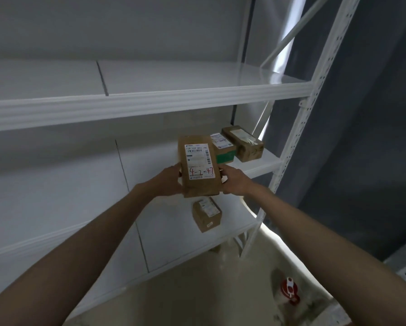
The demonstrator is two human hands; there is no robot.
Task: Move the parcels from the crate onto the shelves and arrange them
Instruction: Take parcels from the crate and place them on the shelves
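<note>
Parcel marked 4-2-47 [200,167], gripped on its sides by left hand [168,181] and right hand [235,181], hovers before the middle shelf [263,165]; one box [207,214] sits on the shelf below at 6 o'clock, two parcels [238,145] beyond at 1 o'clock, crate unseen, remainder uncertain.

arms: 2, bare to frame edge | hands [168,182]: ungloved
</note>
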